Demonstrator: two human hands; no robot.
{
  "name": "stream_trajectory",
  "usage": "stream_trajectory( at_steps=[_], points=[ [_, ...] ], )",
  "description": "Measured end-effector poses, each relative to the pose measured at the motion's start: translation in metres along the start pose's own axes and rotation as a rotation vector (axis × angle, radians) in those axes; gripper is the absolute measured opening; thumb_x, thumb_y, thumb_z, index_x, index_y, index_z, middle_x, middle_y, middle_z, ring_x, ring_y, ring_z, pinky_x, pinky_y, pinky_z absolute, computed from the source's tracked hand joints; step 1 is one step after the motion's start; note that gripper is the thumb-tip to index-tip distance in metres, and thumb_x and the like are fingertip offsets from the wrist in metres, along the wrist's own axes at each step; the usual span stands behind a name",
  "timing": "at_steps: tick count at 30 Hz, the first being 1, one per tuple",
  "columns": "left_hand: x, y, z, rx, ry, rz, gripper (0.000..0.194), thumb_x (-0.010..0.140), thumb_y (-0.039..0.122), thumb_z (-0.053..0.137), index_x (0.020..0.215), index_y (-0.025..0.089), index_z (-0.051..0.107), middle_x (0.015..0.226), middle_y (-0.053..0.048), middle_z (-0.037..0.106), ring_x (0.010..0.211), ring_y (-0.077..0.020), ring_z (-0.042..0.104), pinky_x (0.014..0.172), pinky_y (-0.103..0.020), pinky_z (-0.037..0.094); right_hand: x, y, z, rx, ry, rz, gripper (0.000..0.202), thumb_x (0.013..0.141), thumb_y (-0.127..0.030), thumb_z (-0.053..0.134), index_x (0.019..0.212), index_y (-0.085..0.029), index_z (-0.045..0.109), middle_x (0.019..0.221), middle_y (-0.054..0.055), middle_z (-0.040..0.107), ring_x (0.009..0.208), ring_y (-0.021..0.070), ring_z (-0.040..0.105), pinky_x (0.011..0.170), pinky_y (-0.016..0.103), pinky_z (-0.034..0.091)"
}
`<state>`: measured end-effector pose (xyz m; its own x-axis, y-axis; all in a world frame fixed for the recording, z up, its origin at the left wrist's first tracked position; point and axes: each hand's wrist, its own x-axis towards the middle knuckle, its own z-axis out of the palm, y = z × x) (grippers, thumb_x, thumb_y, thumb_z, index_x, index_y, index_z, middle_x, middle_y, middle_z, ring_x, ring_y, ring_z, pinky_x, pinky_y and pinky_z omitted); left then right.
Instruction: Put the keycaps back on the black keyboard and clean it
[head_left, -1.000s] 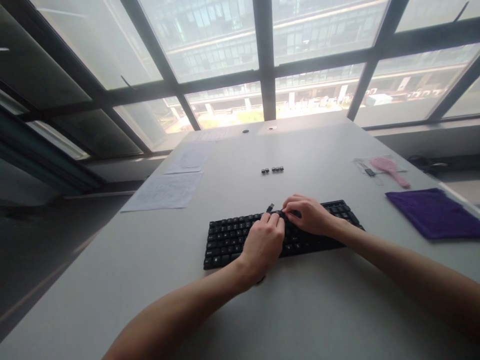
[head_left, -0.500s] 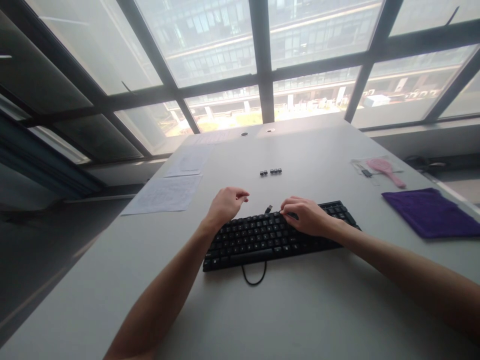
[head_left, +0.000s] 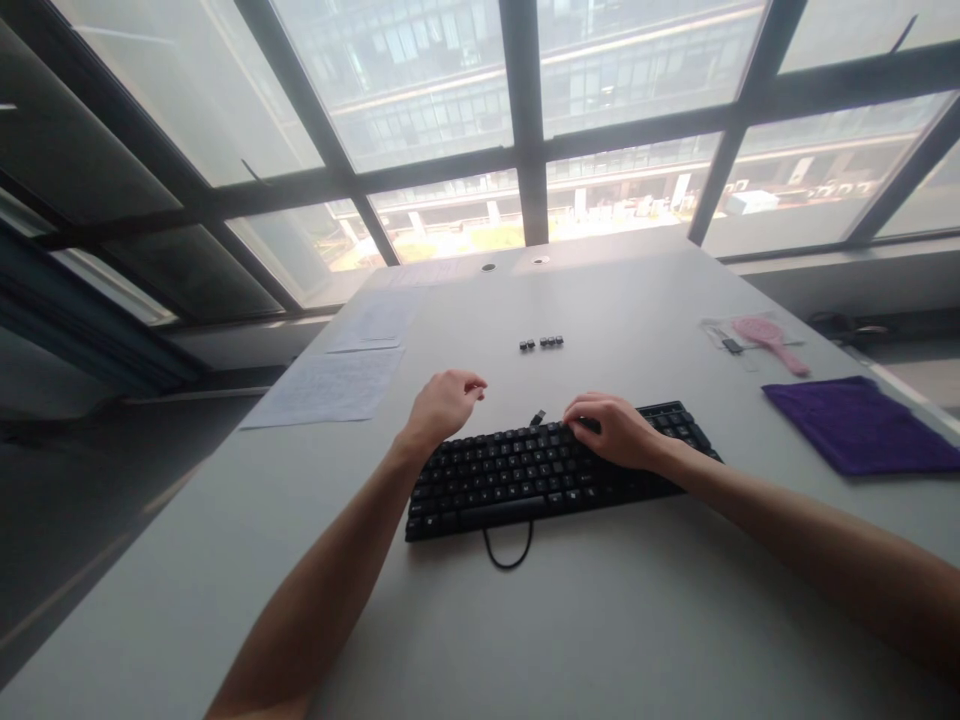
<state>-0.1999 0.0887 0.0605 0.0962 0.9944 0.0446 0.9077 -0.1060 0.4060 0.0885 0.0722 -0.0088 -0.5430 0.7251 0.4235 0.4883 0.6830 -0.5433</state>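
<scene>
A black keyboard (head_left: 495, 475) lies slightly slanted on the white table. Above its upper left edge my left hand (head_left: 444, 405) hovers, thumb and fingers pinched; whatever may be between them is too small to make out. My right hand (head_left: 611, 430) rests over the right part of the keyboard, its closed fingertips at the top row of keys. What those fingertips grip, if anything, is hidden. Behind the keyboard, the USB plug (head_left: 538, 418) of its cable sticks out between the hands. Several small black keycaps (head_left: 551, 342) stand in a short row farther back.
Printed sheets of paper (head_left: 322, 388) lie along the left side of the table. To the right are a folded purple cloth (head_left: 862, 425) and a pink hairbrush (head_left: 769, 340) by a clear bag. A black cable loop (head_left: 508, 566) pokes out in front of the keyboard.
My left hand has shifted a little to the left, away from my right hand. My right hand has barely moved at the keyboard's top row.
</scene>
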Motion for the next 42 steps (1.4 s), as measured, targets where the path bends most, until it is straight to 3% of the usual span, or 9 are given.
stream_trajectory(
  at_steps=[4,8,13,17,19,24,28,36,42],
  points=[
    [0.001,0.0,-0.001,0.018,0.006,-0.016,0.023,0.087,0.023,0.062,0.102,0.023,0.079,0.102,-0.005,0.079,0.097,-0.0213,0.071,0.087,-0.029,0.053,0.001,0.008,0.001,0.027,0.224,0.179,0.015,0.088,-0.017,0.058,0.086,-0.021,0.072,0.086,0.004,0.076,0.075,0.0197,0.068,0.075,0.033,0.051],
    [-0.002,0.003,-0.005,0.07,-0.023,-0.027,0.014,0.086,0.029,0.065,0.085,0.023,0.078,0.087,-0.003,0.079,0.084,-0.0199,0.07,0.08,-0.028,0.051,0.005,0.014,-0.006,0.013,0.273,0.255,0.016,0.088,-0.023,0.059,0.087,-0.02,0.075,0.084,0.005,0.077,0.069,0.0198,0.068,0.071,0.033,0.052],
    [0.006,-0.003,-0.006,0.161,0.023,-0.038,0.036,0.091,0.046,0.058,0.071,0.02,0.073,0.066,-0.004,0.071,0.069,-0.0191,0.066,0.069,-0.028,0.048,0.024,0.022,-0.027,-0.03,0.291,0.29,0.018,0.087,-0.025,0.063,0.098,-0.02,0.076,0.082,0.005,0.077,0.07,0.0202,0.068,0.069,0.033,0.053],
    [0.05,-0.011,0.006,0.04,0.022,0.094,0.021,0.088,0.03,0.062,0.098,0.02,0.078,0.087,-0.003,0.077,0.079,-0.0172,0.068,0.078,-0.026,0.051,0.069,0.043,-0.032,-0.133,0.2,0.245,0.016,0.087,-0.022,0.065,0.098,-0.019,0.076,0.087,0.007,0.077,0.077,0.022,0.069,0.075,0.034,0.052],
    [0.08,-0.01,0.016,-0.041,0.01,0.134,0.03,0.084,0.02,0.066,0.113,0.019,0.075,0.101,-0.005,0.077,0.085,-0.0169,0.07,0.086,-0.026,0.052,0.097,0.056,-0.026,-0.211,0.137,0.209,0.015,0.088,-0.02,0.066,0.099,-0.018,0.076,0.095,0.009,0.077,0.086,0.0239,0.069,0.08,0.036,0.051],
    [0.14,0.007,0.046,-0.074,0.037,0.122,0.027,0.083,0.021,0.072,0.11,0.017,0.076,0.114,-0.008,0.076,0.096,-0.0188,0.07,0.099,-0.03,0.05,0.159,0.08,0.0,-0.404,-0.056,0.125,0.017,0.089,-0.019,0.07,0.106,-0.019,0.075,0.105,0.012,0.075,0.109,0.0274,0.062,0.092,0.039,0.044],
    [0.161,0.014,0.064,-0.089,0.03,0.116,0.023,0.081,0.018,0.073,0.103,0.018,0.078,0.112,-0.008,0.077,0.098,-0.0194,0.07,0.098,-0.028,0.05,0.187,0.086,0.016,-0.452,-0.175,0.096,0.017,0.088,-0.021,0.073,0.104,-0.02,0.075,0.106,0.012,0.076,0.114,0.029,0.058,0.096,0.04,0.035],
    [0.154,0.009,0.063,-0.108,0.071,0.014,0.015,0.08,0.016,0.07,0.09,0.014,0.08,0.098,-0.011,0.078,0.095,-0.0217,0.07,0.093,-0.029,0.051,0.196,0.089,0.027,-0.426,-0.201,0.137,0.016,0.086,-0.009,0.062,0.09,-0.015,0.077,0.094,0.013,0.078,0.095,0.0256,0.068,0.096,0.042,0.032],
    [0.098,0.015,0.044,-0.154,0.021,0.034,0.007,0.079,0.02,0.074,0.083,0.017,0.078,0.09,-0.006,0.078,0.084,-0.0186,0.07,0.084,-0.029,0.054,0.163,0.068,0.005,-0.127,0.046,0.102,0.014,0.09,-0.019,0.062,0.098,-0.015,0.074,0.095,0.008,0.077,0.084,0.0187,0.068,0.078,0.031,0.045]
  ],
)
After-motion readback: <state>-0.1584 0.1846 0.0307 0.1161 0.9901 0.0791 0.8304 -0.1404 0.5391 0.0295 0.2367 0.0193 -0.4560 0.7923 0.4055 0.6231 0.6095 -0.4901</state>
